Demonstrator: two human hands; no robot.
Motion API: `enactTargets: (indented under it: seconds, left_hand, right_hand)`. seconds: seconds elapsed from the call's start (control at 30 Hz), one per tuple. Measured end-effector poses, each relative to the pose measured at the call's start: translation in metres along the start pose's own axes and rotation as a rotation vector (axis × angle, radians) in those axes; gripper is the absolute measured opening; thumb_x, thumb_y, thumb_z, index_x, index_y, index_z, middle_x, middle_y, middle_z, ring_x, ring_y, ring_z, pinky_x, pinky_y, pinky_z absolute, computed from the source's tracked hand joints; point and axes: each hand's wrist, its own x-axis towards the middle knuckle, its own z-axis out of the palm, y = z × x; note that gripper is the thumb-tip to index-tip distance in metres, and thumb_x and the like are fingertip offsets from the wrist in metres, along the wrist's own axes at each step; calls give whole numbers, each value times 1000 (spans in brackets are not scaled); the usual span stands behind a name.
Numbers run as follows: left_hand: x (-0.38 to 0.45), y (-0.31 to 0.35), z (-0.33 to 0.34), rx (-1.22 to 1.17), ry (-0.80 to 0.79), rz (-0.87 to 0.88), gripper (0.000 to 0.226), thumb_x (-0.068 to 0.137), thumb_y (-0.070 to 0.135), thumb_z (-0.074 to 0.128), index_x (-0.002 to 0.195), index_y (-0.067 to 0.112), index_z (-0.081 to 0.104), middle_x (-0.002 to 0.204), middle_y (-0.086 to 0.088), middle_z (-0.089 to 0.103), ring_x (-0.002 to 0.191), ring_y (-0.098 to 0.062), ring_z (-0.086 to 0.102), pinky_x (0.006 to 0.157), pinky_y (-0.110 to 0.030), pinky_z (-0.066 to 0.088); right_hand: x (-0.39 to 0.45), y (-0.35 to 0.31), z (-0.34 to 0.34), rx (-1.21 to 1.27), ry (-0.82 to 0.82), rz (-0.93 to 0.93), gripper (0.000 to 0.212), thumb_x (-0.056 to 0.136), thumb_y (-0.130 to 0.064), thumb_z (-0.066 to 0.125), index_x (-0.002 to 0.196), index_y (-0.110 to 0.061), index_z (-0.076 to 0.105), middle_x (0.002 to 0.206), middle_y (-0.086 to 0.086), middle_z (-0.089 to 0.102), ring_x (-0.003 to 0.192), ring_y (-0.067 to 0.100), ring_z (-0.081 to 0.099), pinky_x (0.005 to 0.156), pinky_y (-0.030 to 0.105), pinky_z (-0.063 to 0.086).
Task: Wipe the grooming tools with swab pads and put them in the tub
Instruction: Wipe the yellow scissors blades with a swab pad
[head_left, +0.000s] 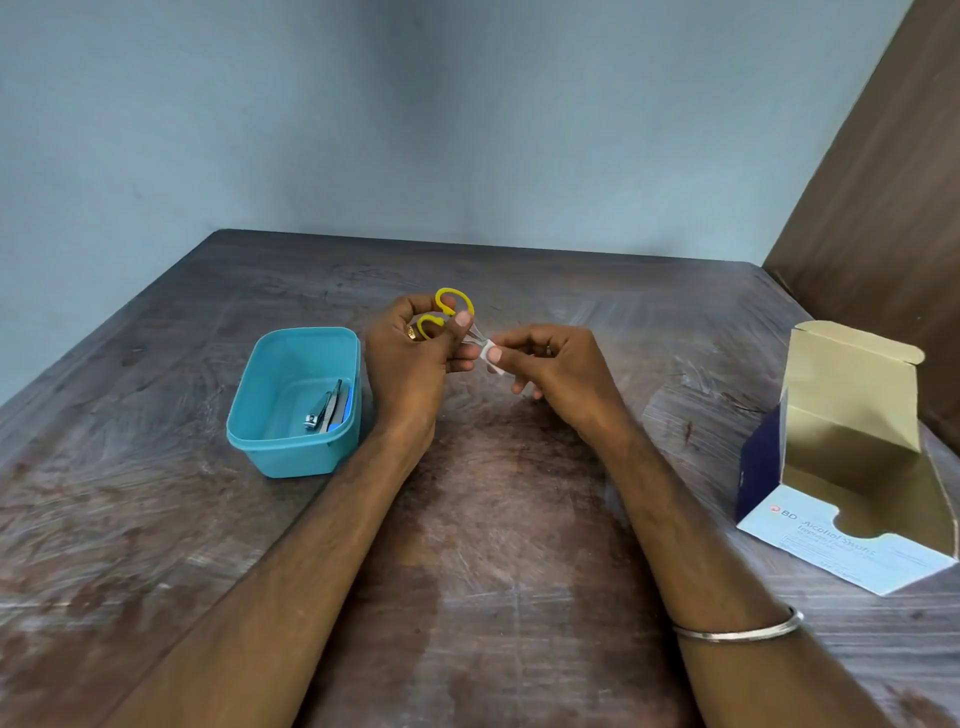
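My left hand (415, 358) grips small scissors (451, 310) by their yellow loop handles, above the middle of the table. The thin metal blades point right into a white swab pad (492, 358), which my right hand (550, 366) pinches around the blade tips. To the left stands the teal plastic tub (270, 384). Inside it lie a metal nail clipper (318, 413) and a file-like tool with a blue handle (343, 408), side by side against the right wall.
An open cardboard box of alcohol swabs (852, 462) stands at the right edge of the dark wooden table (493, 519), lid flap up. A blue-grey wall is behind, and a brown panel rises at the far right.
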Motion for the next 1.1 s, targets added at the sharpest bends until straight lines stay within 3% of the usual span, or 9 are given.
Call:
enactTargets:
  seconds: [0.07, 0.33, 0.53, 0.67, 0.83, 1.0, 1.1]
  left_hand:
    - [0, 0, 0, 6, -8, 15, 13, 86, 7, 73, 87, 16, 65, 67, -8, 67, 53, -17, 67, 54, -31, 59]
    - [-3, 0, 2, 12, -25, 39, 12, 87, 7, 72, 88, 15, 64, 73, -17, 68, 55, -20, 68, 55, -30, 58]
    - [-4, 5, 3, -33, -16, 3, 10, 87, 9, 73, 90, 14, 65, 72, -11, 68, 55, -21, 69, 57, -33, 61]
    - [-6, 6, 4, 5, -39, 17, 9, 87, 9, 73, 88, 16, 66, 75, -15, 69, 58, -23, 71, 56, -32, 60]
    - [-5, 4, 3, 49, -32, 64, 6, 88, 13, 72, 91, 15, 67, 83, -20, 70, 61, -28, 72, 56, -34, 60]
    - [-5, 2, 3, 53, -14, 65, 7, 90, 15, 71, 95, 14, 65, 85, -18, 71, 61, -30, 71, 55, -35, 60]
    - [-1, 3, 1, 25, 22, 53, 7, 92, 16, 68, 95, 17, 62, 85, -17, 70, 59, -30, 70, 55, -36, 61]
  right_hand:
    - [0, 1, 1, -26, -23, -28, 15, 87, -11, 76, 98, -1, 77, 82, 13, 74, 50, 1, 57, 47, 12, 41]
    - [2, 4, -4, -98, -34, -64, 10, 87, -14, 76, 87, -4, 78, 79, 10, 76, 50, 15, 58, 49, 16, 44]
    - [2, 5, -1, -121, 38, -56, 14, 88, -22, 75, 81, -10, 77, 67, 3, 74, 46, 17, 57, 51, 28, 50]
    - [3, 6, -3, -178, -7, -102, 13, 92, -16, 69, 81, -12, 75, 71, 2, 73, 48, 18, 61, 57, 33, 53]
    - [4, 7, -5, -208, 33, -41, 13, 90, -25, 73, 80, -17, 75, 69, -1, 74, 47, 15, 61, 55, 32, 53]
    - [4, 7, -9, -149, 68, 2, 11, 89, -19, 74, 80, -13, 75, 76, 0, 75, 50, 18, 65, 47, 19, 46]
    - [5, 9, -12, -23, 138, 74, 13, 91, -24, 73, 84, -13, 74, 78, 3, 76, 55, 20, 68, 44, 25, 47]
